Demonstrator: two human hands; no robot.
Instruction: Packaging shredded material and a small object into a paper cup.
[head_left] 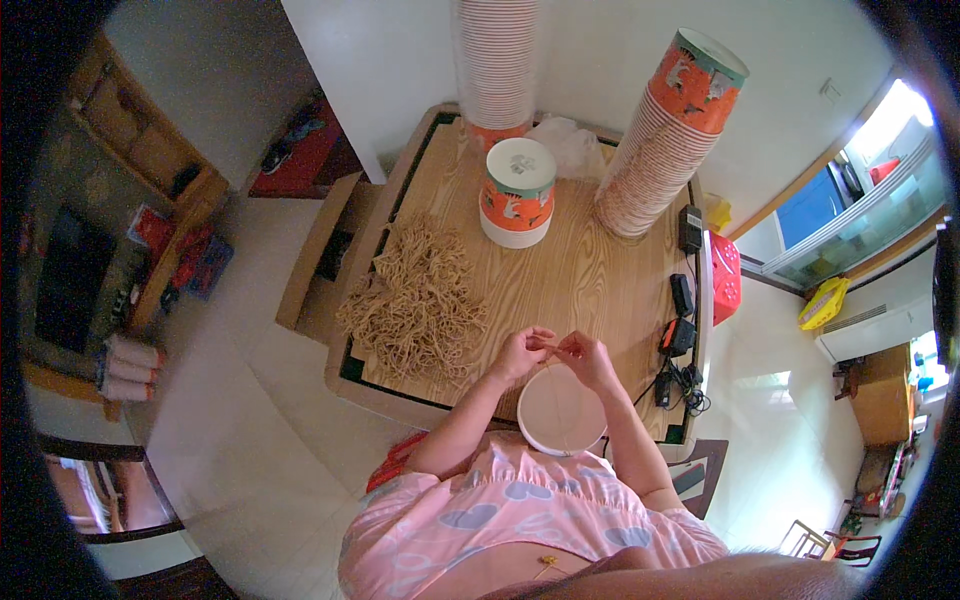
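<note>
Above a round white paper bucket (562, 412) at the table's near edge, my left hand (525, 354) and my right hand (586, 360) meet with fingers pinched together. Between the fingertips is a thin tan cord, mostly covered by them; a faint strand seems to run down toward the bucket. The bucket's open mouth faces up, close against my body. To the left of my hands lies a loose, tangled heap of tan cords (420, 305). Farther back, an orange and green printed bucket (518, 195) stands upside down, its base up.
Tall stacks of nested paper buckets rise at the back (497, 70) and the right (660, 140) of the wooden table (560, 290). A clear plastic bag (568, 145) lies between them. Black adapters and cables (678, 340) line the right edge. A cardboard box (325, 255) adjoins the left side.
</note>
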